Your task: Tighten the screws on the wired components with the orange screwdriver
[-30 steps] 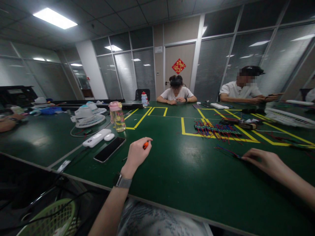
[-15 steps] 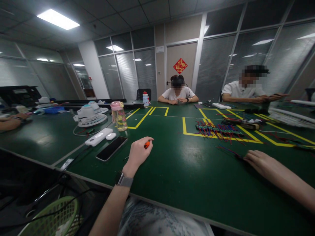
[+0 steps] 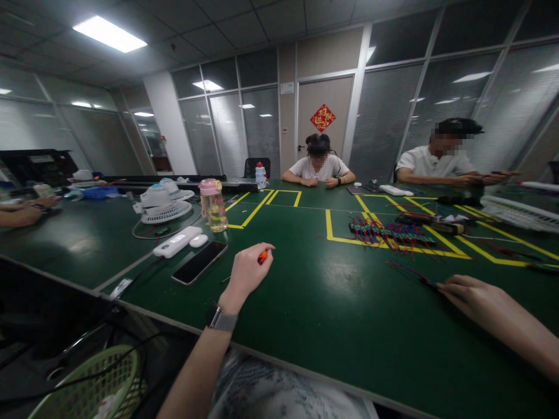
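Note:
My left hand [image 3: 248,269] rests on the green table [image 3: 332,331], closed around a screwdriver [image 3: 262,257]. The orange and black end of its handle shows between the thumb and fingers, and its thin shaft sticks out on the wrist side. On the right, my right hand [image 3: 480,299] is closed in a pinch on a small dark piece with red and blue wires [image 3: 413,271]. The wires trail to the left over the table; the piece itself is mostly hidden by the fingertips. Beyond lies a row of small circuit boards [image 3: 388,233] with many red and blue wires.
Left of my left hand lie a phone [image 3: 200,263], a white power strip [image 3: 177,241] and a pink-lidded bottle [image 3: 213,206]. White fans [image 3: 163,203] stand farther left. A green basket [image 3: 94,384] is below the table edge. Two people sit across; another person's hand [image 3: 26,212] shows far left.
My right hand has shifted slightly right and toward me with the wired piece. My left hand keeps its hold on the screwdriver. The view has turned a little left.

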### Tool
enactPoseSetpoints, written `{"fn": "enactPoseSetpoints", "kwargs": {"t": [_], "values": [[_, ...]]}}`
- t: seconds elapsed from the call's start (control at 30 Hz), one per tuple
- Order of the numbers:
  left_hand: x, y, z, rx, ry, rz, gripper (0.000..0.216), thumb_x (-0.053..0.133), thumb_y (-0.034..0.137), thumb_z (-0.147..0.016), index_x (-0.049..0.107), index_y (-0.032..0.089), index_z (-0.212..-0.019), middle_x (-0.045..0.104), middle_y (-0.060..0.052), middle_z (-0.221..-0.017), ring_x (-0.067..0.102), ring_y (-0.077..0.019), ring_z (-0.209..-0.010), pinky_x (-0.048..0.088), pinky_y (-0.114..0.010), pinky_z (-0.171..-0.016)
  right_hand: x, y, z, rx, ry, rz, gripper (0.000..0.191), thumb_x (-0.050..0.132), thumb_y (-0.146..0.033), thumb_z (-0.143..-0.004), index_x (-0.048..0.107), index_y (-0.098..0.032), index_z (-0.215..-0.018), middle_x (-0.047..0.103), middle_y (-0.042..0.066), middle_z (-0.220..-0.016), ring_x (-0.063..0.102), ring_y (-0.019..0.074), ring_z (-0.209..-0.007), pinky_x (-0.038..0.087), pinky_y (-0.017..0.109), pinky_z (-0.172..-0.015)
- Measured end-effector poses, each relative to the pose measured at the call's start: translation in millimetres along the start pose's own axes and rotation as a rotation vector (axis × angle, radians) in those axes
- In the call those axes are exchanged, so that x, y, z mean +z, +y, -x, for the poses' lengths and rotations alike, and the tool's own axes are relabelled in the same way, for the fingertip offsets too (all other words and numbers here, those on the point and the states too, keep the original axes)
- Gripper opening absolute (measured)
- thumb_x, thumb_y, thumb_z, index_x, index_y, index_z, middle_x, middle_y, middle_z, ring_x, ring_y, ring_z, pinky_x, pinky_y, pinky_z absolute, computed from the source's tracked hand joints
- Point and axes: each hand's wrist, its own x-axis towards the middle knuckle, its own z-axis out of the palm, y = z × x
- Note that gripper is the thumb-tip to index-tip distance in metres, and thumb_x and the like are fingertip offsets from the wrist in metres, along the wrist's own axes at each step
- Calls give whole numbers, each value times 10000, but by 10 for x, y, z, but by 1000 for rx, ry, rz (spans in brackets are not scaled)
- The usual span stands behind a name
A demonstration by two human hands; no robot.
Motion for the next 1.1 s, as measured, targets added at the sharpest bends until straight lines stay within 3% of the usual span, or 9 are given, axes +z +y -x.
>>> {"fn": "enactPoseSetpoints", "kwargs": {"t": [0.47,0.87,1.1], "values": [[5,-1,6,-1,-2,-2,235,450,251,-868,659,192,-958,692,-23,-910,638,-138,-788,495,-260,-741,-35,-36,-8,5,-1,-41,409,423,-408,-835,746,-169,-761,681,98,-742,663,198,-589,569,275,-513],[14,-10,3,-9,-8,-18,226,449,255,-870,653,206,-955,693,-10,-926,639,-137,-796,483,-263,-757,82,104,-25,-34,-48,50,408,410,-366,-831,755,-192,-699,694,101,-794,680,218,-629,566,284,-513],[13,-12,6,-9,-13,-9,238,448,263,-869,657,189,-955,689,-26,-908,635,-141,-783,494,-269,-739,59,162,-2,23,-86,-170,376,451,-391,-807,771,-195,-801,728,94,-800,697,218,-636,577,270,-541]]}}
